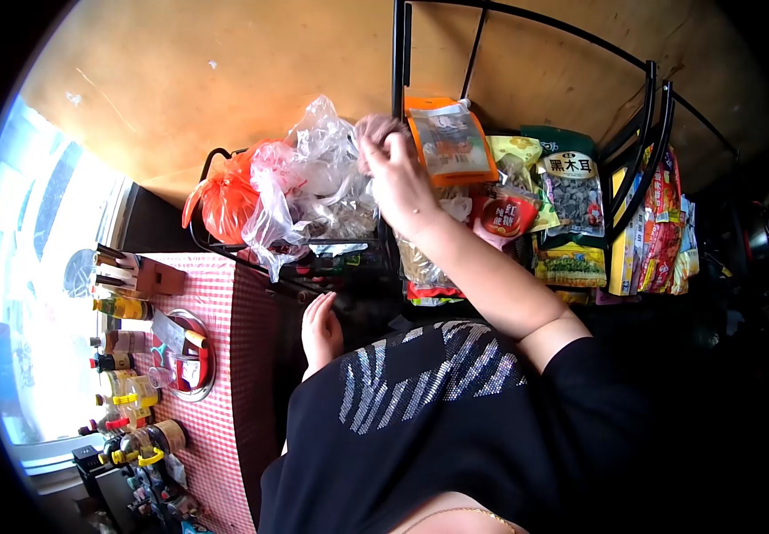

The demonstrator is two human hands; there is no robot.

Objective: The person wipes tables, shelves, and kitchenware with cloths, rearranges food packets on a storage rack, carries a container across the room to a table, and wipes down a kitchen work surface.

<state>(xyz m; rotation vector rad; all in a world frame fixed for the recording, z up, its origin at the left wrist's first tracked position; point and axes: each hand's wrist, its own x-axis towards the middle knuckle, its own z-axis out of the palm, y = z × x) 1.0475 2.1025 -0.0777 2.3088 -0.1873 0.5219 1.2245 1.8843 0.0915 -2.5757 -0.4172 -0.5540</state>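
Note:
My right hand (399, 182) is raised at the shelf, its fingers closed on a brownish cloth-like bundle (375, 133). Just left of it, clear plastic bags (326, 169) and a knotted orange-red bag (228, 200) fill a black wire basket (209, 241). To the right of the bundle stands an orange packet with a clear window (451, 142). Lower down, beside my dark shirt, my left hand (320, 327) is held with its fingers stretched out, touching nothing that I can see.
Food packets, including a dark green one (571, 191) and red ones (659, 222), line the black metal rack (398, 53). At the left, a checkered table (215, 454) holds bottles (135, 390), a knife block (162, 278) and a round tray (210, 365) near a bright window.

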